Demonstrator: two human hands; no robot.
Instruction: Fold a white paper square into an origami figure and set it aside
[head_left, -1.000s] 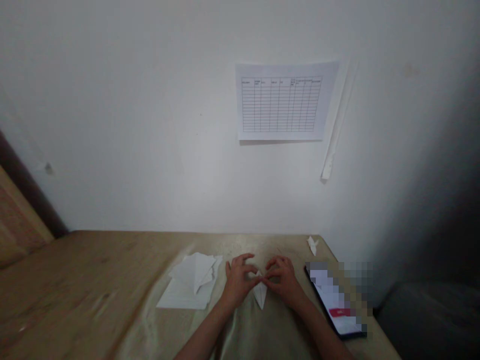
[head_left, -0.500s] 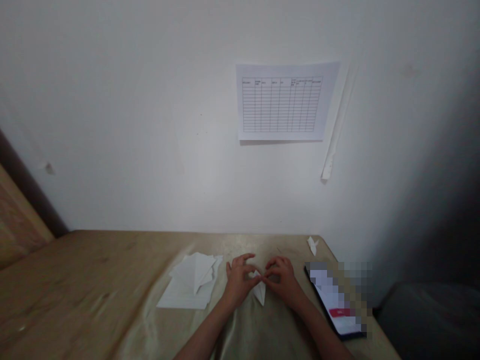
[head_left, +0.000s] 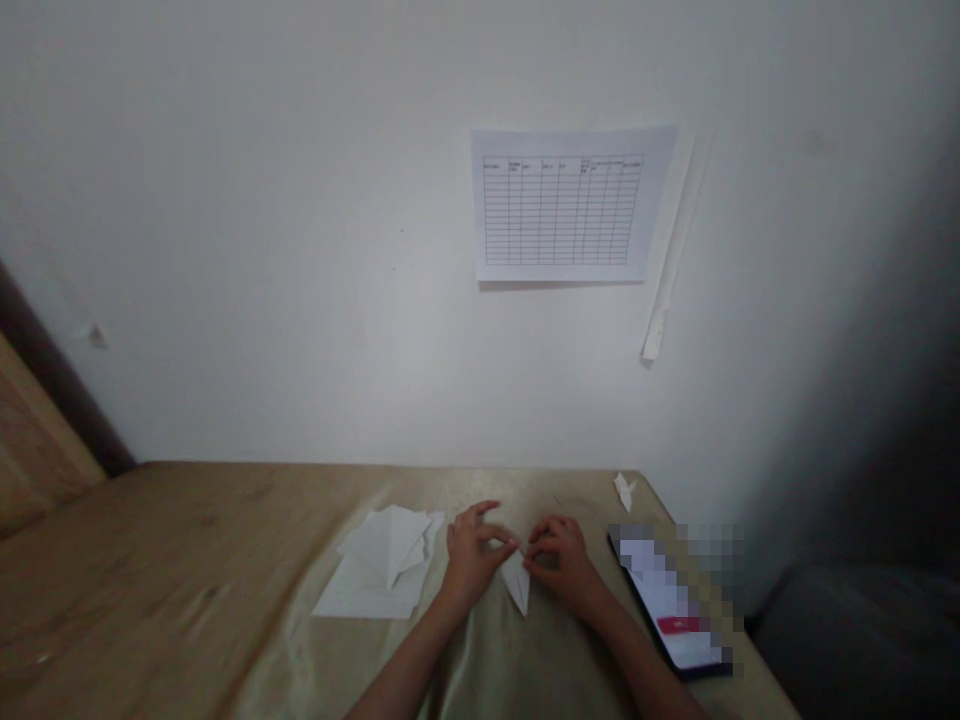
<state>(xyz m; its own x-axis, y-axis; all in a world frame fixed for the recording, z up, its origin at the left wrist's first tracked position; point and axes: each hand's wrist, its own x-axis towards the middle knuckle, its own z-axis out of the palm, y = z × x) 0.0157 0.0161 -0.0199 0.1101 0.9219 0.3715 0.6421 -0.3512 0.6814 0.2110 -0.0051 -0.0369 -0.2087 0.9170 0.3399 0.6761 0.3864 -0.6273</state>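
Observation:
A small folded white paper piece [head_left: 517, 583] with a downward point lies on the table [head_left: 187, 560] between my two hands. My left hand [head_left: 471, 556] pinches its upper left edge with thumb and forefinger, the other fingers raised. My right hand [head_left: 559, 557] has its fingers curled and pinches the paper's upper right edge. Both hands rest on the shiny cloth near the table's front right.
A stack of white paper sheets [head_left: 382, 570] with a folded piece on top lies left of my hands. A phone [head_left: 670, 605] with a lit screen lies to the right. A tiny folded paper figure [head_left: 624, 490] sits near the wall. A printed table sheet [head_left: 566, 205] hangs on the wall.
My hands have shifted slightly left and the paper piece's top is now more covered; my left fingers have flattened a little. The rest is as before.

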